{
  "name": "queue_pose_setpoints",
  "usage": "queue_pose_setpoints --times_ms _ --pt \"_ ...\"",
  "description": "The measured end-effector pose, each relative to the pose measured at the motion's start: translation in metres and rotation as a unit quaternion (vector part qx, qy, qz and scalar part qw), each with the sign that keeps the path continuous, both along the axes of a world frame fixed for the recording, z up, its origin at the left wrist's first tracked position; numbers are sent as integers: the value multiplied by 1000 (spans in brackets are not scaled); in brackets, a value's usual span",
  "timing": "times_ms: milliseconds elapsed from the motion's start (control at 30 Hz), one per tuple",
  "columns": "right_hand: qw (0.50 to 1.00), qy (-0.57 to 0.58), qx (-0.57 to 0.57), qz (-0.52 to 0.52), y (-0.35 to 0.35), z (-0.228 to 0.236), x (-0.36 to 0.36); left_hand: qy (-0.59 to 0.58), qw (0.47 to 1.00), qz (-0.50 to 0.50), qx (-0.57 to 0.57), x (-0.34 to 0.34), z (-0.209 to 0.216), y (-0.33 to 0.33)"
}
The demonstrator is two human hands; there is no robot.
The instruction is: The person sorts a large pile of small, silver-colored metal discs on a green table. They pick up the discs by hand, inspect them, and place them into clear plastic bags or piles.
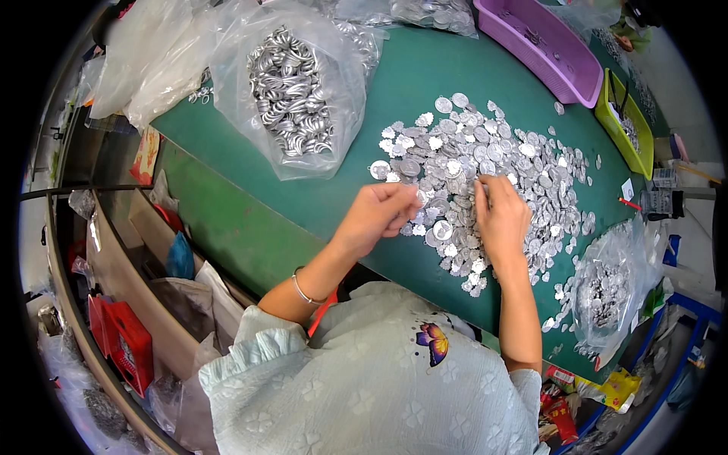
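Observation:
A wide heap of small silver metal charms [500,148], many of them round or scallop-edged, lies spread over the green tabletop. At the heap's left edge is my left hand [377,215], its thumb and fingertips pinched together; whatever they hold is too small to make out. My right hand [503,220] rests in the middle of the heap, fingers curled down among the charms. Its fingertips press together, and I cannot make out what is between them. One larger round charm [442,230] lies between the two hands.
A clear plastic bag [345,144] of silver rings stands at the back left. Purple [576,80] and green [643,155] baskets stand at the far right. Another plastic bag [633,280] with small metal pieces lies near the right edge. A red container [125,341] sits low at the left.

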State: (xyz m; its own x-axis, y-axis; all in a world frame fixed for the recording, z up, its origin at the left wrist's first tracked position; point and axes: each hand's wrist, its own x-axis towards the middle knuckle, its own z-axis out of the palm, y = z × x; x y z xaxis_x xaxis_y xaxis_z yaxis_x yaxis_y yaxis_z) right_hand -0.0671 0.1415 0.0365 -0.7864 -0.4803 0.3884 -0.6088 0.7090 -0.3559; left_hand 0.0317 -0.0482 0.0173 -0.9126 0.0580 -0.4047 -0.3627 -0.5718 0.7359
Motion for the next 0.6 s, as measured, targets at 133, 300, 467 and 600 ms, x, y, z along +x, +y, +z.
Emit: queue_pose_setpoints --times_ms 133,300,467,600 --pt "980 -117 -152 50 8 17 18 3 988 -39 -152 -1 15 20" --pt "901 -344 -254 78 -3 19 33 61 982 -122 -129 -4 12 30" --pt "867 -414 -274 41 0 18 29 38 990 9 -134 -7 24 2" --pt "913 -356 -199 32 17 9 17 30 757 268 -595 -37 66 -68"
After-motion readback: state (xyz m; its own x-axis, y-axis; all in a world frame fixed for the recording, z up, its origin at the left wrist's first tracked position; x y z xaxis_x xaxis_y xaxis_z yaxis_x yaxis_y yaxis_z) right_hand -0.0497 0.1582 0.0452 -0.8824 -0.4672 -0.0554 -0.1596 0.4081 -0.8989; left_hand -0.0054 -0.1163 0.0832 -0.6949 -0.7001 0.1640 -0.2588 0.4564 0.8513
